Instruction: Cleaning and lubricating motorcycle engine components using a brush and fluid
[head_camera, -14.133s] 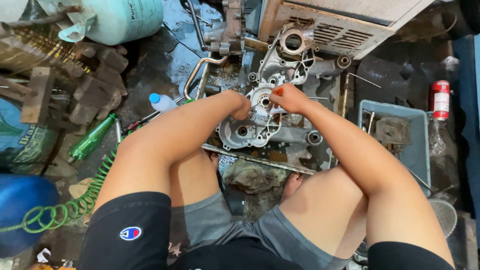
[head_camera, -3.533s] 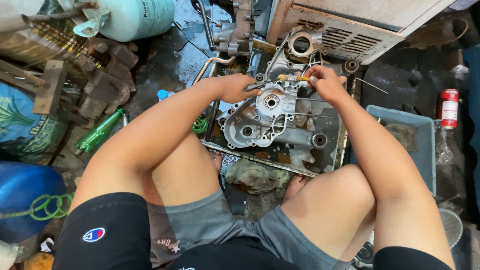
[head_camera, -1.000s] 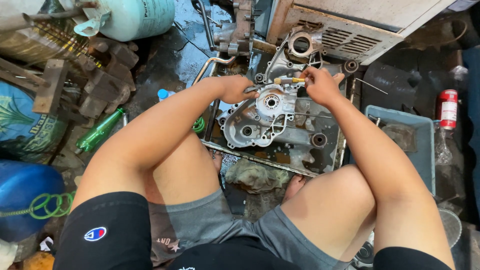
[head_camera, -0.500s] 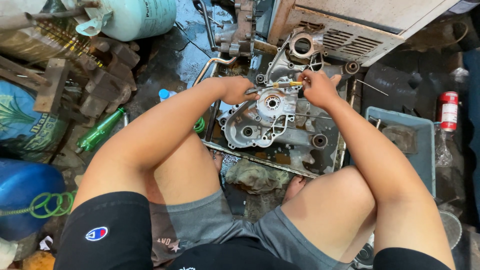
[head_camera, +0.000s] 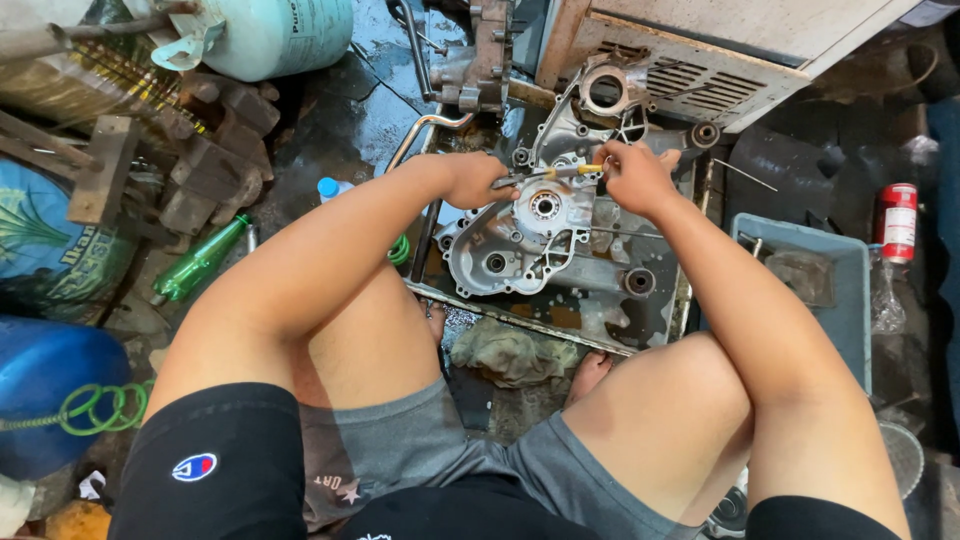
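Note:
A grey metal engine case (head_camera: 520, 250) lies in a shallow, greasy metal tray (head_camera: 560, 320) between my knees. My left hand (head_camera: 472, 180) rests on the case's upper left edge, fingers curled around the metal tip of a thin tool. My right hand (head_camera: 635, 175) grips the yellow-handled end of that tool, a screwdriver (head_camera: 560, 173), which lies level across the top of the case just above its round bearing hole (head_camera: 545, 207). Both hands meet over the upper part of the case.
A dirty rag (head_camera: 510, 352) lies in front of the tray. A blue-grey plastic bin (head_camera: 810, 290) stands right, a red can (head_camera: 897, 222) beyond it. A green bottle (head_camera: 200, 262), wood blocks (head_camera: 205, 170), a pale green gas cylinder (head_camera: 270, 35) and a blue drum (head_camera: 45, 390) crowd the left.
Over fourteen seconds both hands moved from the case's middle up to its top edge and took hold of the screwdriver. In the last second they have barely shifted.

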